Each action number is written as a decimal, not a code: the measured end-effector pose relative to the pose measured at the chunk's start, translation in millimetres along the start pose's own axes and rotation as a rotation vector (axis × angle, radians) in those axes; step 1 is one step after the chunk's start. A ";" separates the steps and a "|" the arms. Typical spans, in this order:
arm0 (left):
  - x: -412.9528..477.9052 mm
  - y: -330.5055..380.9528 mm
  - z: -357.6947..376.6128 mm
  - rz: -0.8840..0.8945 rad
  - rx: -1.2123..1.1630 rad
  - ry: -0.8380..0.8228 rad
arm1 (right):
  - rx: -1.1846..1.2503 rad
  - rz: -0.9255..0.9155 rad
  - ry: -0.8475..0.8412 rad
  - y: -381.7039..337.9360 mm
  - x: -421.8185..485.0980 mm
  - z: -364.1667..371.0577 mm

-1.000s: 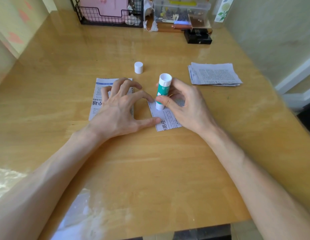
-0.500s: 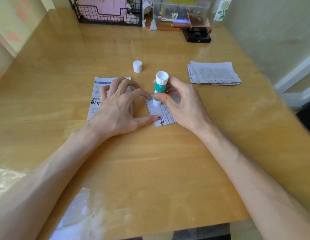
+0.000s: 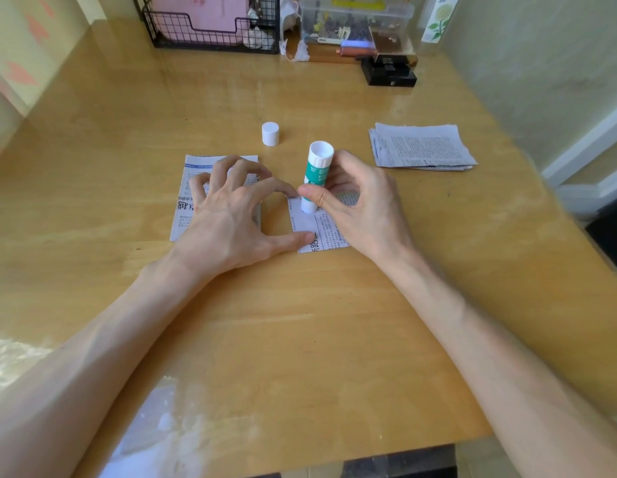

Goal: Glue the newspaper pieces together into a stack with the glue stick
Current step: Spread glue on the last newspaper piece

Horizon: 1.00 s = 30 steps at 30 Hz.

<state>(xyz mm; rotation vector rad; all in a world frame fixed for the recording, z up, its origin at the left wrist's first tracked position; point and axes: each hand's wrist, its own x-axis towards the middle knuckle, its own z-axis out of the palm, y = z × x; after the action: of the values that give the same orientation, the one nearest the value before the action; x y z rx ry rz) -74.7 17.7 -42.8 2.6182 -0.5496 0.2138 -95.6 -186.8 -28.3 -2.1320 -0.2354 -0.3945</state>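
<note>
The white-and-teal plastic glue stick (image 3: 315, 177), its label too small to read, stands tip-down on a small printed newspaper piece (image 3: 322, 232) mid-desk (image 3: 300, 322), pinched by the right hand (image 3: 362, 208), while the spread left hand (image 3: 227, 215) pins that piece's left edge with thumb and forefinger tips.

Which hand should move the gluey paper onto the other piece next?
Probably the left hand: it holds nothing, and its thumb presses the small newspaper piece, with its other fingers on the larger piece. The right hand grips the glue stick.
</note>
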 end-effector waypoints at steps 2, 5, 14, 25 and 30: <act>1.0 0.1 -1.2 -0.004 0.011 -0.015 | -0.013 0.002 -0.009 -0.8 0.2 -0.8; 1.8 1.3 -2.9 -0.019 0.027 -0.035 | -0.077 -0.015 -0.040 -3.6 0.7 -4.2; 0.5 4.0 -8.6 -0.056 0.083 -0.071 | -0.164 -0.042 -0.125 -5.3 2.7 -10.1; -1.3 7.7 -11.9 -0.064 0.092 -0.061 | -0.207 -0.052 -0.041 -10.3 -0.7 -17.2; -1.4 6.6 -11.0 -0.060 0.088 -0.059 | -0.227 -0.062 -0.075 -10.5 -2.1 -19.0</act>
<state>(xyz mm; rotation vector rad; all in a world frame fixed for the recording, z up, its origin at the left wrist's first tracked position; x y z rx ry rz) -79.4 17.9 -30.7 2.7299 -0.4910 0.1449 -104.5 -196.8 -11.2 -2.3702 -0.3130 -0.3932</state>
